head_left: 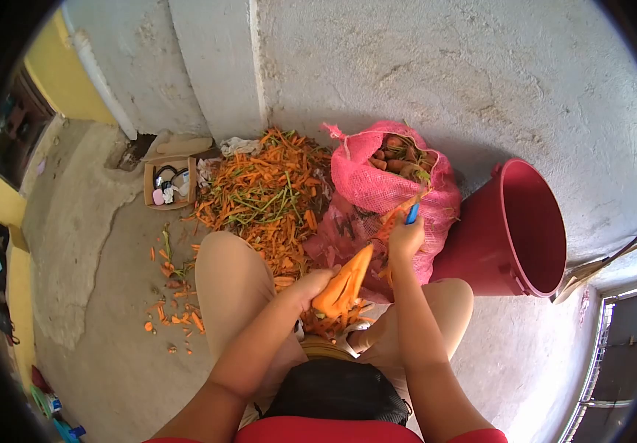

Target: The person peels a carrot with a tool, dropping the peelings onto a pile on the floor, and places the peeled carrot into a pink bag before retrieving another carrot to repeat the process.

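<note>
My left hand [314, 286] is closed around the thick end of a large carrot [344, 286]. The carrot points up and to the right, its sides cut into flat facets with a dark gap between them. Higher and to the right, my right hand [405, 238] grips a blue-handled knife [412, 213], held apart from the carrot. The knife's blade is hard to make out against the pink mesh sack [366, 177] behind it. Orange carrot peelings [259, 199], mixed with green stems, form a large heap beyond my left knee.
Unpeeled carrots [400, 159] show in the sack's mouth. A dark red bucket [473, 236] leans to its right. Left of the heap stands a cardboard box [169, 184] with small items and a black cable. Scraps [174, 317] litter the floor; a rough grey wall [436, 66] rises behind.
</note>
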The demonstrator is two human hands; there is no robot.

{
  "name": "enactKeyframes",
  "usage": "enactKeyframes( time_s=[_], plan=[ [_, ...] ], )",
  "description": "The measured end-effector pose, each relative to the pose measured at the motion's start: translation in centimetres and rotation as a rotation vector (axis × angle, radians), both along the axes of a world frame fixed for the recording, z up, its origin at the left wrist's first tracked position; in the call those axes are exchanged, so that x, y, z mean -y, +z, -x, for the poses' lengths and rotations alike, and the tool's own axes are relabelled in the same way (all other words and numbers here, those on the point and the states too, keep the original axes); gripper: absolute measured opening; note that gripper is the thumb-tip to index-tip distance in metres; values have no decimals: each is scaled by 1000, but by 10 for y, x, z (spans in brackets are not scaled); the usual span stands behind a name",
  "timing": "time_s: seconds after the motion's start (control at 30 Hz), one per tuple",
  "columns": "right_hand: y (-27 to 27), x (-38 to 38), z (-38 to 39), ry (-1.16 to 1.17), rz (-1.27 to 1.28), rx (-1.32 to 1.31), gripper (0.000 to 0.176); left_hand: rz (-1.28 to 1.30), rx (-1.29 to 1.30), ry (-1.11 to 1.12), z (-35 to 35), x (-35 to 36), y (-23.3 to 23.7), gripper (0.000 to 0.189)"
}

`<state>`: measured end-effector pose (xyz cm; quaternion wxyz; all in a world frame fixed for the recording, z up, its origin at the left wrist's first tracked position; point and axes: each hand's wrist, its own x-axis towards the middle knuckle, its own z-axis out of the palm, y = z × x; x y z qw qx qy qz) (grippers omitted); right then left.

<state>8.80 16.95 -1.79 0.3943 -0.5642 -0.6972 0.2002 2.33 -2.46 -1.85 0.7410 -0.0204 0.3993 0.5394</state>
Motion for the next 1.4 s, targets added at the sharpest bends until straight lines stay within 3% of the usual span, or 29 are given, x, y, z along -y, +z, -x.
enactKeyframes(
  time_s=[0.03, 0.13, 0.27, 0.33, 0.5, 0.77, 0.87, 0.97, 1.07, 1.17, 1.2, 1.3, 1.4],
  plan=[
    [-7, -12, -3, -51, -72, 44, 33, -16, 3, 7, -1, -1, 3, 37],
    [-14, -33, -20, -119, 80, -39, 30, -37, 3, 3, 5, 3, 8, 37],
    [-13, -24, -24, 64, 219, -269, 23, 9, 134, 164, 9, -1, 12, 38],
    [15, 9, -14, 181, 386, -426, 18, -29, 151, 197, 11, -4, 12, 39],
    [62, 81, 4, 436, 504, -656, 11, -73, 269, 259, 10, -4, 8, 37],
    [72, 106, 4, 380, 236, -171, 13, -82, 282, 251, 8, 1, 30, 44],
    [62, 105, 6, 354, 129, -174, 17, -160, 312, 159, 12, 2, 14, 47],
    [64, 95, 7, 311, 227, -77, 18, -182, 242, 109, 15, 1, -8, 47],
    [43, 81, 11, 269, 44, -136, 19, -188, 143, 59, 20, 5, 2, 37],
    [41, 27, 11, 15, 58, -123, 29, -58, -19, 45, 7, 12, 36, 37],
    [19, 0, 8, -63, -31, 5, 32, -50, -50, -11, 6, 12, 29, 38],
    [5, -37, -3, -99, 23, -110, 28, -68, 132, 59, 5, 8, 36, 39],
    [8, -47, -10, -108, 97, -232, 27, -54, 35, 85, 10, 4, 32, 43]
  ],
)
